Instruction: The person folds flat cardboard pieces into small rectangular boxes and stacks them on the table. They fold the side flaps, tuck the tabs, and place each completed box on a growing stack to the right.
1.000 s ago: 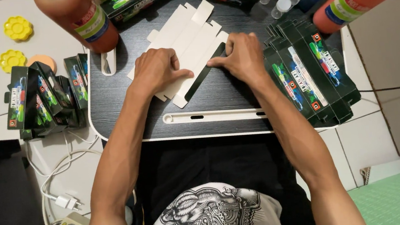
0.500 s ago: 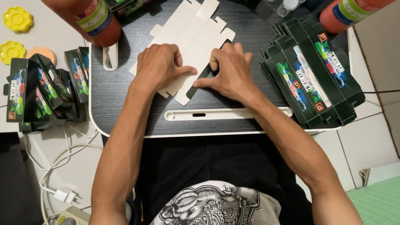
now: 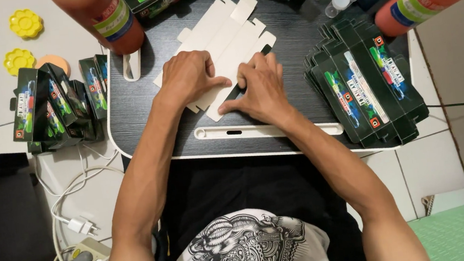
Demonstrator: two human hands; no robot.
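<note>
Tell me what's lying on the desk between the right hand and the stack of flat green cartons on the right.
Nothing: in the head view, only bare black desk separates the right hand from the stack of flat green cartons.

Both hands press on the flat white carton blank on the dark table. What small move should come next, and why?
Probably run the right hand along the fold, since the white carton blank lies flat, printed side down, with one panel half turned over under the left hand, which pins it to the table.
</note>
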